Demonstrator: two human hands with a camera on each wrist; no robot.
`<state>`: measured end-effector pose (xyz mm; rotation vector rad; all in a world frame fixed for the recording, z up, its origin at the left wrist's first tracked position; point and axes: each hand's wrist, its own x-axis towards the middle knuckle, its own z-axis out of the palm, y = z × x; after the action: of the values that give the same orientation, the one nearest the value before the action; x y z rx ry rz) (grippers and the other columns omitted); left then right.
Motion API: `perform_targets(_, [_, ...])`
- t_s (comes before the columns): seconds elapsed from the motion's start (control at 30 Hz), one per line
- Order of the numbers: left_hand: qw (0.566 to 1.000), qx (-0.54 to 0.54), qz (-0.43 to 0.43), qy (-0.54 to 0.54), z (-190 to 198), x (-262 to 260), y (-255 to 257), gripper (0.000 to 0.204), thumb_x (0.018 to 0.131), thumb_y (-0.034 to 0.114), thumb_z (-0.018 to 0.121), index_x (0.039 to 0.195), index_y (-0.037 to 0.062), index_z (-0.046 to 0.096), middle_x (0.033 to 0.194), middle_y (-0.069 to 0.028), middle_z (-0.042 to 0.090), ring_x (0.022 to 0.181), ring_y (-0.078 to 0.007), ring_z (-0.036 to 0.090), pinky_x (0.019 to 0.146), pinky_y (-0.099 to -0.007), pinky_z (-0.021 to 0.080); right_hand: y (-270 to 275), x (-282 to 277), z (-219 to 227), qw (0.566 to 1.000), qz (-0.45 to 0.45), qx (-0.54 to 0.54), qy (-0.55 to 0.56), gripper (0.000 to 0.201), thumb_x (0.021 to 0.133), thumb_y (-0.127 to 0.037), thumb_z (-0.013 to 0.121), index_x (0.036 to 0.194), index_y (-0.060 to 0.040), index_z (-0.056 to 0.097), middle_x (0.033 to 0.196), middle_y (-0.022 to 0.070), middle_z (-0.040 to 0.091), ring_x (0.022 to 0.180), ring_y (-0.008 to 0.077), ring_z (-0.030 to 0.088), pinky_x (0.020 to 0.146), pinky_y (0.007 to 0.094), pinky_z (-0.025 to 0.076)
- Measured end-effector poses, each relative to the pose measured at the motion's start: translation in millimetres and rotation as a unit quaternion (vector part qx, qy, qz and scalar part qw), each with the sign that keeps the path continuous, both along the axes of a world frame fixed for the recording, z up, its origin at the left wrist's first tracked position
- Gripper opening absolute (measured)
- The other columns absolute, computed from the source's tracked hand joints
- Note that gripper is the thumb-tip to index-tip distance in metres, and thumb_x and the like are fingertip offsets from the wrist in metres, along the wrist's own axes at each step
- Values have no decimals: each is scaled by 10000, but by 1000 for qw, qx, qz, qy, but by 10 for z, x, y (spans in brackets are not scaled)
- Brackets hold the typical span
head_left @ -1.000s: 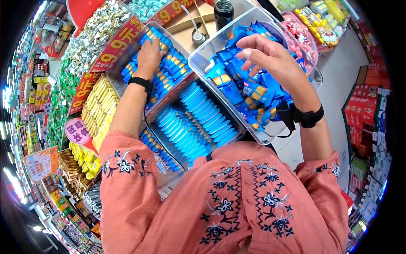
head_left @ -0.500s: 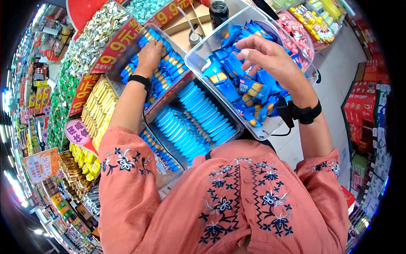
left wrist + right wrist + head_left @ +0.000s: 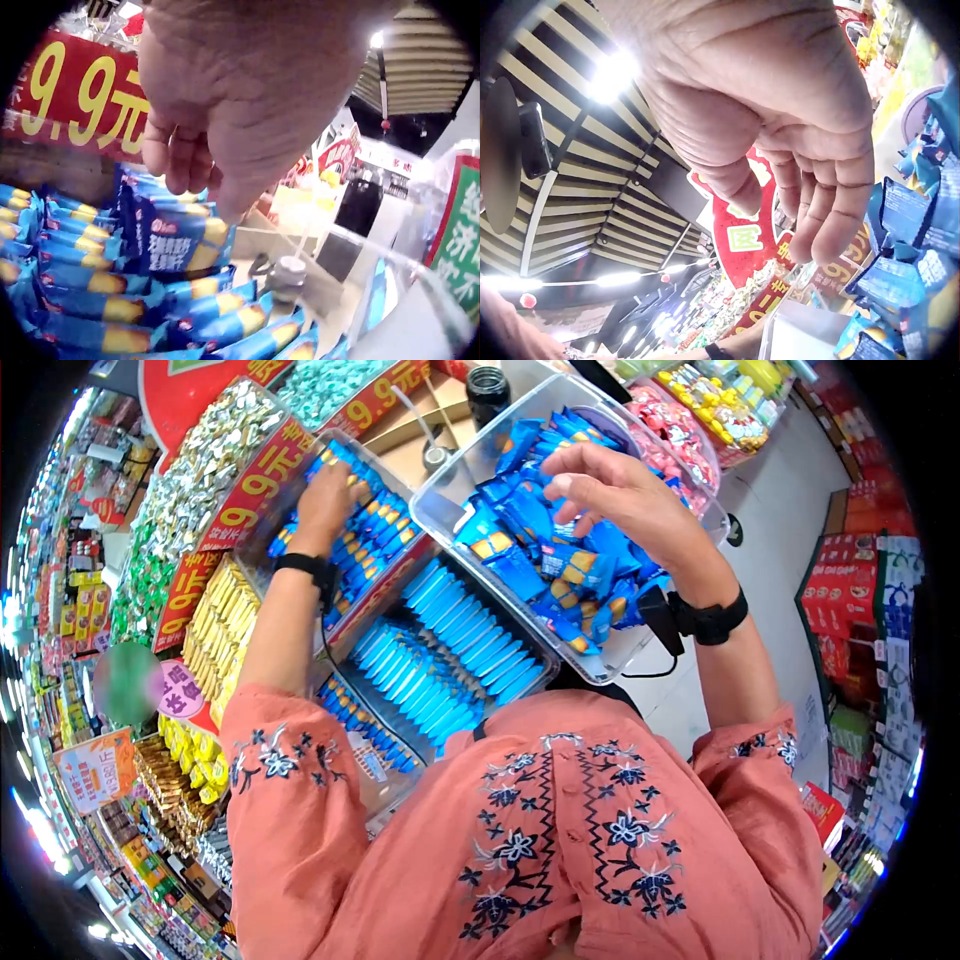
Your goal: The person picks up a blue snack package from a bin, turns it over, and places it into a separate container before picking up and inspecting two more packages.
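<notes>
My left hand [image 3: 328, 505] is over a bin with rows of small blue packets [image 3: 375, 550]. In the left wrist view the bent fingers and thumb of that hand [image 3: 217, 127] pinch the top of an upright blue packet [image 3: 180, 244]; the exact contact is partly hidden. Over a clear bin [image 3: 455, 555] of loosely heaped blue packets [image 3: 580, 570], my right hand [image 3: 625, 500] hovers with fingers loosely bent. In the right wrist view nothing is between the fingers and thumb of that hand [image 3: 772, 127], and the heap [image 3: 904, 277] lies to its right.
Light-blue packets [image 3: 460, 630] stand in rows in a nearer bin. Yellow packets [image 3: 215, 630] and red price signs [image 3: 245, 495] are at the left. A dark bottle [image 3: 488, 398] stands behind the bins, beside a cardboard tray. Pink packets [image 3: 665, 435] lie beyond the clear bin.
The head view has shifted, so the bins sit further left. My left hand has stayed at the blue rows with its fingers drawn closer together. My right hand holds nearly the same pose.
</notes>
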<state>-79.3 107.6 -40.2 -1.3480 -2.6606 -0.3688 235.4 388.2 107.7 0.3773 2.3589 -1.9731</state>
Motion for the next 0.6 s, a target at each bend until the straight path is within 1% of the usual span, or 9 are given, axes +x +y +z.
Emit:
perform_targets(0.03, [1000,-5,9,-5,85,-28,22,306,876,261,699,1079,51,605,1066,-190,651,1042,-390,608,846,-491,498,19,-14,0,1000,0,10,9,421,965,-322,603,1247,-9,589,1032,45,652,872,110,657,717,260,548])
perform_targets(0.13, [993,25,62,-99,462,-26,47,335,900,294,697,1089,22,643,1038,-191,680,996,-358,645,856,-444,506,77,-66,29,997,-4,66,32,398,943,-287,607,1198,19,606,995,78,664,828,156,668,673,294,554])
perform_targets(0.2, [970,115,64,-204,748,76,35,372,907,307,702,1115,2,654,1034,-199,698,973,-325,675,863,-405,512,144,-147,-33,994,6,106,18,399,935,-272,600,1209,19,604,1023,94,667,828,159,672,669,301,555])
perform_targets(0.23, [971,136,58,-186,986,268,30,427,921,329,700,1159,-22,650,1030,-194,711,961,-262,688,871,-365,515,156,-197,-49,992,15,125,9,400,933,-271,598,1214,15,604,1031,96,667,832,160,674,666,302,556])
perform_targets(0.37, [908,283,42,-305,1668,1145,-19,385,957,281,676,1190,-24,637,1040,-108,699,970,-164,648,872,-306,503,194,-404,-220,978,50,200,-18,366,905,-244,618,1195,-21,628,986,113,682,759,178,700,611,321,560])
perform_targets(0.43, [880,333,40,-337,1793,1530,-94,351,977,250,658,1208,-13,632,1049,-55,682,967,-118,617,872,-274,493,207,-455,-290,969,55,242,-11,329,884,-224,631,1146,-25,645,894,118,688,663,194,697,573,332,561])
perform_targets(0.47, [867,320,74,-375,1831,1695,-152,302,989,213,644,1205,3,630,1065,-24,657,957,-101,593,871,-250,479,216,-457,-262,961,69,268,-29,318,883,-221,629,1131,-22,643,863,112,686,650,192,692,560,332,552])
perform_targets(0.53, [863,325,56,-384,1650,1911,-277,320,999,267,610,1227,42,627,1073,-6,666,890,-77,597,727,-214,443,222,-445,-202,941,97,318,-65,299,881,-216,626,1102,-16,638,799,99,682,622,187,681,532,333,536])
perform_targets(0.6, [839,335,65,-424,1495,2122,-356,307,1002,261,606,1224,50,626,1066,-9,668,888,-75,603,728,-213,449,271,-372,-182,926,111,349,-94,305,892,-238,629,1102,-17,633,877,112,679,616,191,673,541,338,542])
